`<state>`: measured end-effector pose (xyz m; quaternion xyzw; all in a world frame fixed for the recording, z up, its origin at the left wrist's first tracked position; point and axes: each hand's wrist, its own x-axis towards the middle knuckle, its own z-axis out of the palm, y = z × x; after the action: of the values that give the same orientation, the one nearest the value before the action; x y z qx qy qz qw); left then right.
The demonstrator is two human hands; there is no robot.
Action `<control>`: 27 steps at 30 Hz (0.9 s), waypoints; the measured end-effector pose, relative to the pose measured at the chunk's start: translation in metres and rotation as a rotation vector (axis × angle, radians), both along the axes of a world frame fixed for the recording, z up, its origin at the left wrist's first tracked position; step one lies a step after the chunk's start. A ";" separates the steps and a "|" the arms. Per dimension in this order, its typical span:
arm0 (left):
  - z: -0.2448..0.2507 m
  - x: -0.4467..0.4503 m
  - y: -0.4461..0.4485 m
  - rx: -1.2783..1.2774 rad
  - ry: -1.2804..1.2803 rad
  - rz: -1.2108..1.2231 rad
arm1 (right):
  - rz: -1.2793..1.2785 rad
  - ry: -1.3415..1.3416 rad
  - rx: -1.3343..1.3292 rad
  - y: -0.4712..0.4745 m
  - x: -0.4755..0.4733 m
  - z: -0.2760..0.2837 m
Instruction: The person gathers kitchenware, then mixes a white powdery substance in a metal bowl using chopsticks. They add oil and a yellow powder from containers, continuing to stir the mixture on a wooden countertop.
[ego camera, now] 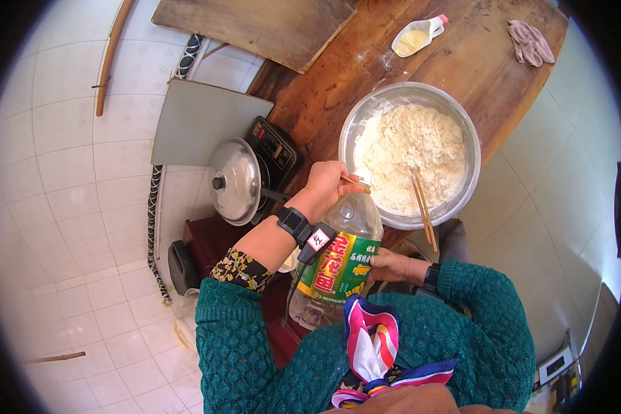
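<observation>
A large clear plastic jug (354, 215) with a green and yellow label leans, neck up, against the near rim of a metal basin. My left hand (331, 183) grips its neck, just below the white cap. Lower down, my right hand (393, 266) holds the label side of the jug. The metal basin (471, 129) holds a crumbly flour mixture (414, 145). Two wooden chopsticks (424, 212) stand tilted in the mixture and rest across the basin's near rim.
A cut-plastic-jug scoop (413, 42) with pale powder and a crumpled cloth (531, 43) lie on the wooden table (310, 108). Left of the basin are an induction cooker (274, 145) and a lidded pan (236, 181). A wooden board (259, 26) lies at the table's far left.
</observation>
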<state>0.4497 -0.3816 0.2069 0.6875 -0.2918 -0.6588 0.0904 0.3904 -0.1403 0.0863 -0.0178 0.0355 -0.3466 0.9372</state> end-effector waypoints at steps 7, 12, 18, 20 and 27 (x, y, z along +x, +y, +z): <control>0.001 0.000 -0.003 -0.010 -0.004 -0.011 | -0.015 -0.081 -0.028 -0.006 -0.001 0.006; 0.002 0.001 -0.003 0.002 0.008 -0.001 | 0.043 -0.057 0.004 -0.007 -0.001 0.006; 0.003 0.000 -0.004 0.019 -0.027 -0.012 | 0.052 -0.067 0.015 -0.009 -0.001 0.007; 0.003 0.001 -0.004 0.012 -0.030 -0.016 | 0.053 -0.080 0.014 -0.010 -0.002 0.009; 0.002 0.008 -0.003 0.010 0.014 0.002 | 0.070 -0.089 0.022 -0.012 -0.007 0.014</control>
<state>0.4579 -0.3845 0.2089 0.6836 -0.2869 -0.6651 0.0897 0.3832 -0.1524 0.1006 0.0066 -0.0031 -0.3136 0.9495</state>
